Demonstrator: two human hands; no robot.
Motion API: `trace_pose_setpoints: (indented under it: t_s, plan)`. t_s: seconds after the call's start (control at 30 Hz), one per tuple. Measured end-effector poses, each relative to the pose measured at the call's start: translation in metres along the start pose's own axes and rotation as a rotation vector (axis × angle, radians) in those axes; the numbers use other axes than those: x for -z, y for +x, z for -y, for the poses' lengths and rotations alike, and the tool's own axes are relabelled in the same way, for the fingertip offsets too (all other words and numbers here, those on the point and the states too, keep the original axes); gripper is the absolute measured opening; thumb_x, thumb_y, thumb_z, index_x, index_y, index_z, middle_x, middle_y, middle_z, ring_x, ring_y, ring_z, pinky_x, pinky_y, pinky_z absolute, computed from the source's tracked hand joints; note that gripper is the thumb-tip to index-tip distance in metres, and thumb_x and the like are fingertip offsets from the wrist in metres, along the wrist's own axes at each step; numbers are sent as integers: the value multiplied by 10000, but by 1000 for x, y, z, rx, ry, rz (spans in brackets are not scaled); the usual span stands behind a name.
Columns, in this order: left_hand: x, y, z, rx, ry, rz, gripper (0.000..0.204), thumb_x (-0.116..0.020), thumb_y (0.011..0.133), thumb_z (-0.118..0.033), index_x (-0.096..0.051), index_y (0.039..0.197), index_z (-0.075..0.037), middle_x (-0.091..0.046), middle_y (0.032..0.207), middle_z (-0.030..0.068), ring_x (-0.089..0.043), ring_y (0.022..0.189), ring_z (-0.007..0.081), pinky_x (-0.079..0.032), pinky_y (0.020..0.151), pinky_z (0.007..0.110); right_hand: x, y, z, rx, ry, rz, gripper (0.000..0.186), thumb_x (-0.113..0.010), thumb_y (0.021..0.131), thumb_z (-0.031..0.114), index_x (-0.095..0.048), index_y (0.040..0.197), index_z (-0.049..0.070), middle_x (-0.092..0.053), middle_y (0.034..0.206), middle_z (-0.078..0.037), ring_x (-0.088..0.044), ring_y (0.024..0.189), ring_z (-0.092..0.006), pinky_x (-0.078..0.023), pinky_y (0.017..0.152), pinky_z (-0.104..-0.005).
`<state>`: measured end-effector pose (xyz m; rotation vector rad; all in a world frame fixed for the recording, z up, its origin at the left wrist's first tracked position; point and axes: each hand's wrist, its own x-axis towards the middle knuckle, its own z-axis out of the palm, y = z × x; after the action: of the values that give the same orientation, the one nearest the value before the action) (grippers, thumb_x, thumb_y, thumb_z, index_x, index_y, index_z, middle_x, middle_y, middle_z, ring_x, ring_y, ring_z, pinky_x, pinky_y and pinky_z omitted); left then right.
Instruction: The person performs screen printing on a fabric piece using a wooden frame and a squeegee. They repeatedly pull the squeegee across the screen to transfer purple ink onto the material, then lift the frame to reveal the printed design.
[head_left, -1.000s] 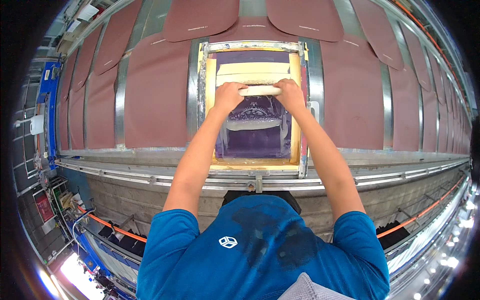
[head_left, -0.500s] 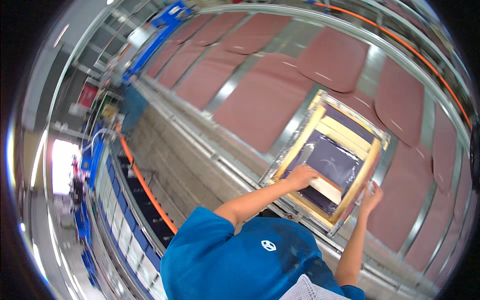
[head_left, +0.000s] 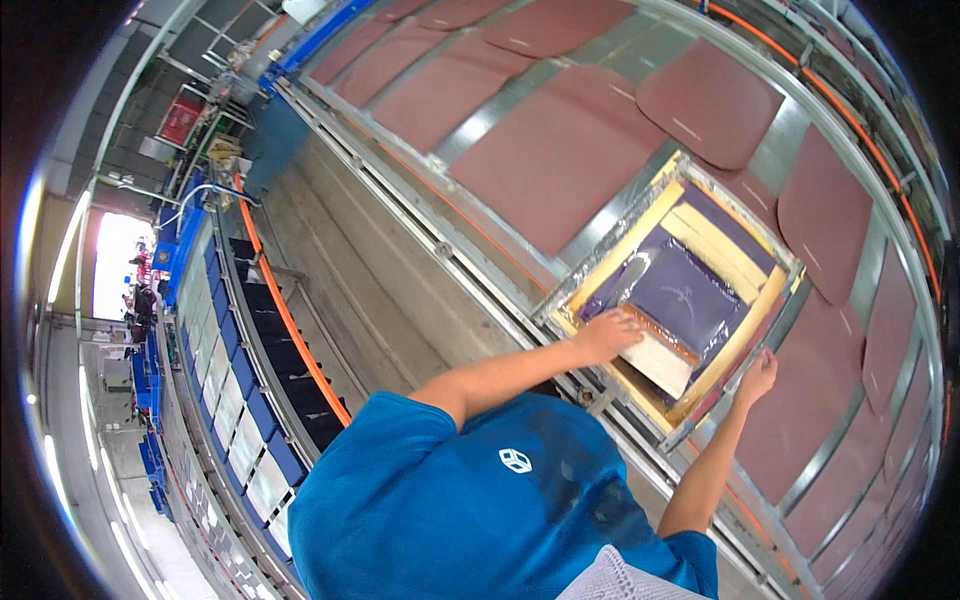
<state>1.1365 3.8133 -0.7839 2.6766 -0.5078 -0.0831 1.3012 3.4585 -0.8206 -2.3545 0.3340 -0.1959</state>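
Observation:
A screen printing frame (head_left: 625,245) with yellowish inner borders lies on the long table in front of me. Dark purple ink covers part of its mesh, glossy around the middle. Inside the frame, near its close end, a pale squeegee (head_left: 658,364) with an orange-brown edge rests tilted on the mesh. My left hand (head_left: 612,335) is closed over the squeegee's left end. At the frame's right outer edge, my right hand (head_left: 757,378) has its fingers curled against the rim; its fingertips are partly hidden.
Reddish-brown panels (head_left: 550,150) lie in rows along the table, divided by shiny metal strips. A metal rail (head_left: 440,245) runs along the near edge. Across the aisle to the left stands another long table with white and blue pieces (head_left: 240,400) and an orange hose (head_left: 285,315).
My view has shifted, so the frame and table appear higher and farther right. My left hand stays on the squeegee, and my right hand stays at the frame's edge.

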Motion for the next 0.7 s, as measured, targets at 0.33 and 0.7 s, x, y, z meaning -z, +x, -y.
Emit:
trace_pose_setpoints:
  t_s: [0.33,0.7]
  plan:
    - [118,-21,44,66,-153,64,713,-755,681,-71,-563,1366,-132,-558,1423,45,-488,1328,255,-391,1101,432,-4,-23,135,104,137,-72,267,-608,984,257,-680,1132,47,-711,980,-159,-663,925,-263,-498,851,-383]
    - [246,-69,137,142,-103,119,677,-748,752,-114,-548,1398,-148,-524,1474,48,-471,1360,279,-362,1128,441,-59,-68,298,-23,88,-51,213,-607,989,253,-664,1093,76,-604,702,-139,-577,624,-222,-457,612,-410]
